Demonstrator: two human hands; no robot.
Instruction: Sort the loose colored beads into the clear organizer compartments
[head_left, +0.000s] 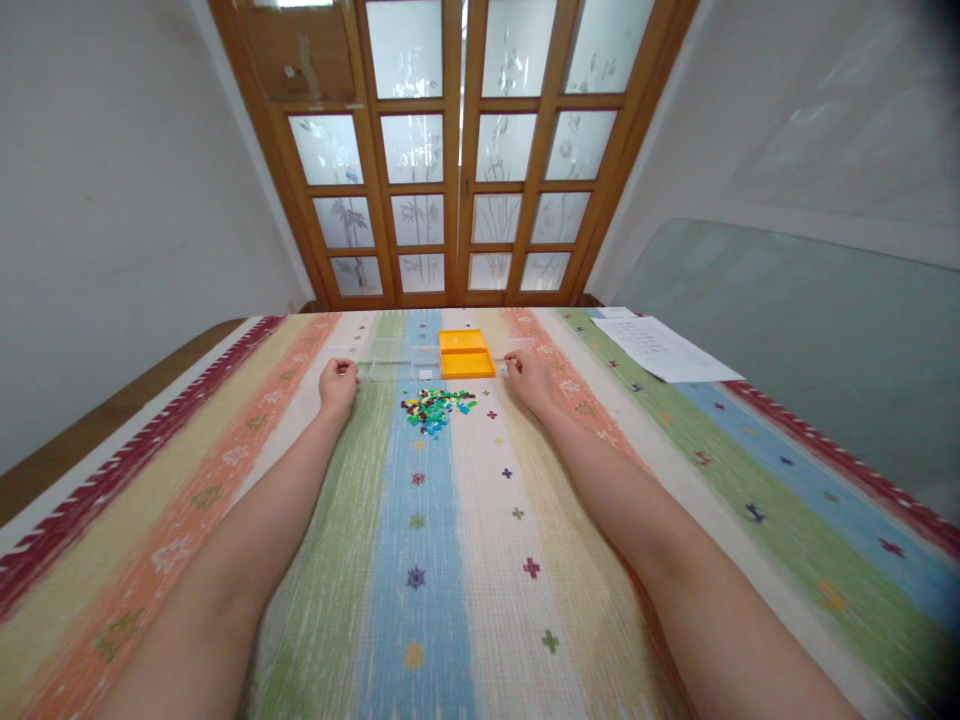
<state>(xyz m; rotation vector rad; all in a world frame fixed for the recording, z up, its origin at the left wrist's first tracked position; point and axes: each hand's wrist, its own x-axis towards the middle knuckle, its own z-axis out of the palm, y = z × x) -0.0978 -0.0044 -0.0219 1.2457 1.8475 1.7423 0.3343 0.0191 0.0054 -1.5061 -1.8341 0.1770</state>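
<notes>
An open yellow box (467,364) with its lid folded back lies near the far side of the table. To its left are clear plastic containers (397,368), their outlines faint. My left hand (340,386) is closed in a pinch at the left end of these containers; what it holds, if anything, is too small to name. My right hand (529,380) pinches just right of the yellow box, with something thin and small at its fingertips. Between the hands, nearer to me, is a loose pile of tiny coloured pieces (433,410), green, blue, yellow and dark brown.
A striped, patterned cloth (420,620) covers the table. Printed white paper (660,346) lies at the far right. A pale green glass-like panel (810,340) stands along the right side. Wooden doors with glass panes (460,150) are behind the table.
</notes>
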